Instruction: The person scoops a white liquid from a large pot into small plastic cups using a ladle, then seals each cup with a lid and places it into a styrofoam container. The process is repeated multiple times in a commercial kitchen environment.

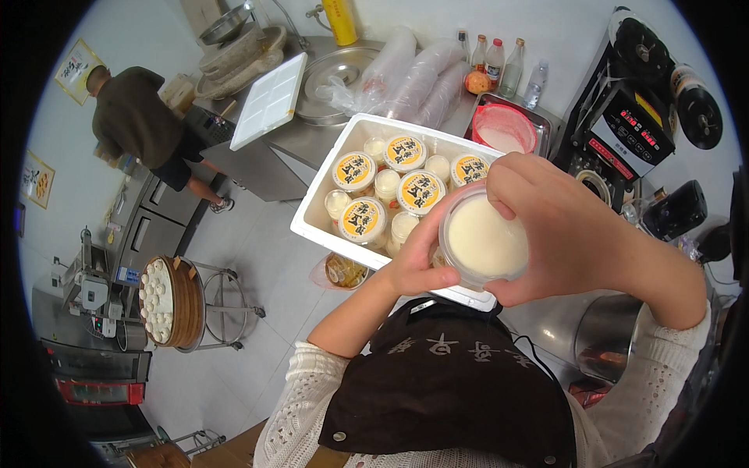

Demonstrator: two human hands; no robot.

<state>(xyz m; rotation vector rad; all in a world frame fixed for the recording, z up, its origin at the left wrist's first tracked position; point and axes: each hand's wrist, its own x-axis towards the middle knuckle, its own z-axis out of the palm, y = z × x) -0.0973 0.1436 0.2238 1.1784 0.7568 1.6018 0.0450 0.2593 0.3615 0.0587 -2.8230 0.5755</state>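
Between both hands is a clear plastic cup (488,237) with pale cream-coloured contents, held over the near right corner of a white foam box (316,231). My left hand (424,251) wraps the cup's left side. My right hand (556,228) grips its right side and far rim, fingers curled over the edge. Whether a clear lid covers the cup cannot be told. Inside the box stand several larger cups (363,220) with yellow-and-white printed lids. Smaller containers (386,183) with pale tops sit among them. My hands and the held cup hide the box's right part.
Behind the box, plastic-wrapped stacks (418,76) lie on a steel counter (295,137). A foam lid (270,100) leans at left. A red-rimmed sieve (504,127) sits near a sealing machine (632,126). Bamboo steamers (187,301) hold buns. Another person (131,117) stands far left.
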